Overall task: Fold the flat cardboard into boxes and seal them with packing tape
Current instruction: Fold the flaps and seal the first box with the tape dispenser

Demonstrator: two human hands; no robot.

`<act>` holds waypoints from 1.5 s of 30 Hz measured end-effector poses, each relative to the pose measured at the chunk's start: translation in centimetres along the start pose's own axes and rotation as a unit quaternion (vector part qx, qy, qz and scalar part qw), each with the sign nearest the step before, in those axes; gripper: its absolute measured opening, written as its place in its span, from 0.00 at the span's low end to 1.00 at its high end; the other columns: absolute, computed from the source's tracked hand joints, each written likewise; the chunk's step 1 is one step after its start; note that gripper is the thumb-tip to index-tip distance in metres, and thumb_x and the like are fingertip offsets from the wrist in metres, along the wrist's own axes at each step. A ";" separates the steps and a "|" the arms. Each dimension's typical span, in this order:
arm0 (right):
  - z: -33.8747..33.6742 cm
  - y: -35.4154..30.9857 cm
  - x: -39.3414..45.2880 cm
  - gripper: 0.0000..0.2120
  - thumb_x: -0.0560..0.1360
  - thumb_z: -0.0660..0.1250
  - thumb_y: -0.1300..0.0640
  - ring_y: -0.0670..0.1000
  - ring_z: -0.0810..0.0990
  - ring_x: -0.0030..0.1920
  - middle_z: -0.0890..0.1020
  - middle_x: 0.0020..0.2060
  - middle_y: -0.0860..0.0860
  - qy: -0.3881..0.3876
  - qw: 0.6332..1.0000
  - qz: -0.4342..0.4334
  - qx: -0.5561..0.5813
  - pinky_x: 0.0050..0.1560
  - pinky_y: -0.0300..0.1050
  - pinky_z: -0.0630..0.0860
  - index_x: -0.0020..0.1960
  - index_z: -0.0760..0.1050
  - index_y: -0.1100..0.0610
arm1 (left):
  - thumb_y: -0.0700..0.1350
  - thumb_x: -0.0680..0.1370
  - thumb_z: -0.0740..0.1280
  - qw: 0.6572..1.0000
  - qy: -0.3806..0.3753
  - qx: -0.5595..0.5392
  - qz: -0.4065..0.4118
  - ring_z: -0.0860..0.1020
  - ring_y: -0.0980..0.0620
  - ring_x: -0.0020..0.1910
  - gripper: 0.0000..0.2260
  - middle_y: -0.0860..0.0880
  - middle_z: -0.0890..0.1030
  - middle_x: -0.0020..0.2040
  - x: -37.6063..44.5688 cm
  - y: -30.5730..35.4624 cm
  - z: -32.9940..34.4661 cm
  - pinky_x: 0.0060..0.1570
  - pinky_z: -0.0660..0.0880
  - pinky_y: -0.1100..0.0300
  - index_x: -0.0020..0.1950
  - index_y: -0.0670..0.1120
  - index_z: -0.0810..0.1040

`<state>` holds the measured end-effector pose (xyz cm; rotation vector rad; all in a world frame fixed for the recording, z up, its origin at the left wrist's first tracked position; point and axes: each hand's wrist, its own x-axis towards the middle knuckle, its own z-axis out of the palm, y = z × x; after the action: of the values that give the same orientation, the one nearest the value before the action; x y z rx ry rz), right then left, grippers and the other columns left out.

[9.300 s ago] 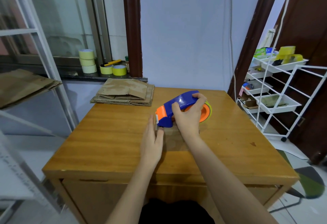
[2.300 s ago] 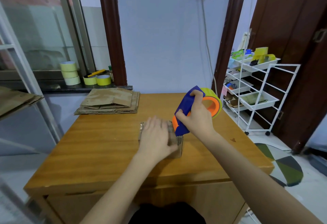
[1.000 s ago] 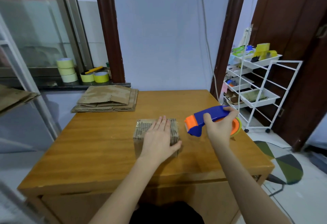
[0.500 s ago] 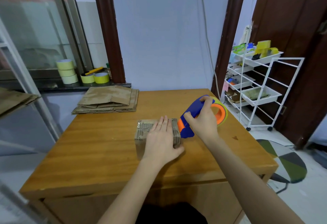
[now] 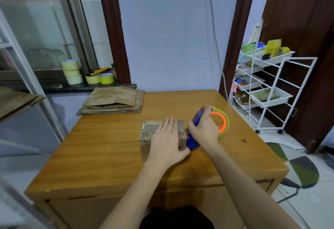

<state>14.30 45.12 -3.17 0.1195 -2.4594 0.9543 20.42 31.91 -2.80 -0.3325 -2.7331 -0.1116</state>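
Brown corrugated cardboard forms the small box [image 5: 155, 134], which stands near the middle of the wooden table [image 5: 101, 149]; its top looks ribbed and shiny under clear tape. The left hand [image 5: 167, 142] lies flat on the top with straight fingers, and the thumb goes down at the right side of the box. The right hand [image 5: 203, 131] has its fingers curled around the blue handle of the tape dispenser [image 5: 194, 141], whose front end touches the right side of the box. Behind this hand the orange and yellow-green roll is round, and the hand covers part of it. A stack of flat cardboard [image 5: 113, 101] lies at the far left corner of the table, well apart from the box. Left of the box the table surface is free up to the edge. The blade of the dispenser is hidden between the hands. On the window sill stand tape rolls [image 5: 72, 72], slightly blurred.
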 end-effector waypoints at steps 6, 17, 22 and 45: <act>-2.8 1.5 1.6 0.14 0.75 0.63 0.56 0.52 0.75 0.30 0.74 0.31 0.49 0.013 1.000 -0.001 0.013 0.27 0.42 0.62 0.56 0.61 0.57 | 0.63 0.76 0.57 1.000 0.003 0.009 -0.003 0.49 0.49 0.78 0.40 0.43 0.49 0.78 0.1 0.1 0.1 0.74 0.43 0.57 0.78 0.41 0.49; -4.9 2.8 2.7 0.26 0.80 0.58 0.59 0.51 0.70 0.26 0.71 0.25 0.51 0.055 0.997 -0.044 -0.020 0.25 0.44 0.60 0.76 0.55 0.56 | 0.64 0.76 0.56 1.000 0.000 0.016 -0.012 0.49 0.50 0.77 0.40 0.44 0.49 0.79 -0.2 0.4 -0.3 0.74 0.44 0.57 0.78 0.42 0.49; -4.9 2.3 2.8 0.33 0.78 0.65 0.58 0.49 0.71 0.26 0.70 0.25 0.49 0.048 0.993 -0.072 0.077 0.27 0.40 0.64 0.77 0.52 0.49 | 0.64 0.76 0.56 1.000 0.004 0.017 -0.015 0.49 0.50 0.77 0.39 0.44 0.50 0.79 -0.2 0.5 -0.3 0.74 0.44 0.57 0.78 0.42 0.50; -4.0 8.7 -0.8 0.36 0.76 0.66 0.65 0.50 0.75 0.58 0.72 0.57 0.49 -0.128 0.981 -0.077 0.126 0.58 0.44 0.73 0.71 0.52 0.39 | 0.64 0.76 0.56 1.000 0.001 0.019 -0.020 0.49 0.50 0.77 0.39 0.45 0.50 0.79 -0.2 0.5 -0.2 0.74 0.45 0.57 0.78 0.43 0.50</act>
<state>14.45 54.22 -6.31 0.5419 -2.4974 1.2429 20.78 32.34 -2.71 -0.2668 -2.7359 -0.0704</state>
